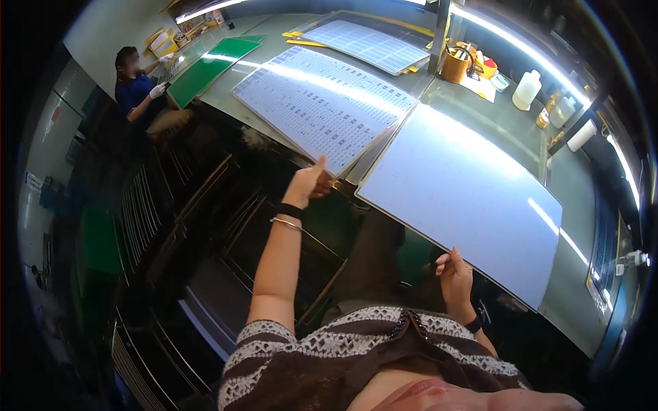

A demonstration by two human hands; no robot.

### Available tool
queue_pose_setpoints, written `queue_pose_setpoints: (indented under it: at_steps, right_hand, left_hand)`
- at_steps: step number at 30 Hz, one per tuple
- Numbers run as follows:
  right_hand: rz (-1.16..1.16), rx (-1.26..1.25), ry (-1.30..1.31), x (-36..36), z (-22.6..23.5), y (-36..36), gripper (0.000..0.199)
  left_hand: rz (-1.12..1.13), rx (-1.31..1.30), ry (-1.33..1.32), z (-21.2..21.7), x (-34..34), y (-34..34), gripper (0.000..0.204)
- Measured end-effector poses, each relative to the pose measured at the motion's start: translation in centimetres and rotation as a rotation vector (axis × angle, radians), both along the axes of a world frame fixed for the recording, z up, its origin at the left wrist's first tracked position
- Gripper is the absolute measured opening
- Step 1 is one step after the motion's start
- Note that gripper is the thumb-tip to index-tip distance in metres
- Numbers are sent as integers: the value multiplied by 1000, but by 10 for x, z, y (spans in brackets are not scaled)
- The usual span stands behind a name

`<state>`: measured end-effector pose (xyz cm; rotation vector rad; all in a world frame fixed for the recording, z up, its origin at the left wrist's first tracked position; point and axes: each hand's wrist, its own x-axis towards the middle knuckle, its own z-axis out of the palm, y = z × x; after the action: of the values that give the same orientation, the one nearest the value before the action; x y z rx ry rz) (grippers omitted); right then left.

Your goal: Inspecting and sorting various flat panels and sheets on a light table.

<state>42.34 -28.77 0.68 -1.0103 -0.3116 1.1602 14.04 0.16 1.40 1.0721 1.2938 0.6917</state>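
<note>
Near the front corner of a printed sheet, covered in rows of small dark marks, is my left hand. Its thumb points up over the sheet's edge, and its fingers are spread away from the thumb, below the corner. To the right lies a large plain white panel, reaching to the table's front edge. My right hand is at this panel's near edge, fingers curled, with the thumb side overlapping the rim. The undersides of both pieces are hidden.
Another gridded sheet lies behind, with yellow strips around it. A brown pot, an orange container and a white bottle stand at the back right. At the far left a co-worker in gloves handles a green sheet. Dark racks stand left.
</note>
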Motion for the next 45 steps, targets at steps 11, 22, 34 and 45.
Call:
queue_pose_setpoints:
  at_steps: [11,22,34,45]
  right_hand:
    - [-30,62,-15,-5,29,-2,31]
    - [10,-37,37,-13,30,10,29]
    - [607,116,-915,-32,129,82,28]
    - [754,520,-1930,-203,102,275,52]
  left_hand:
    - [427,164,-608,40,-36,-4,22]
    - [415,254,-810,64,-62,-27,35]
    - [370,140,-725,51,-58,-84,38]
    - [272,180,-1005,-18,-57,-15,28]
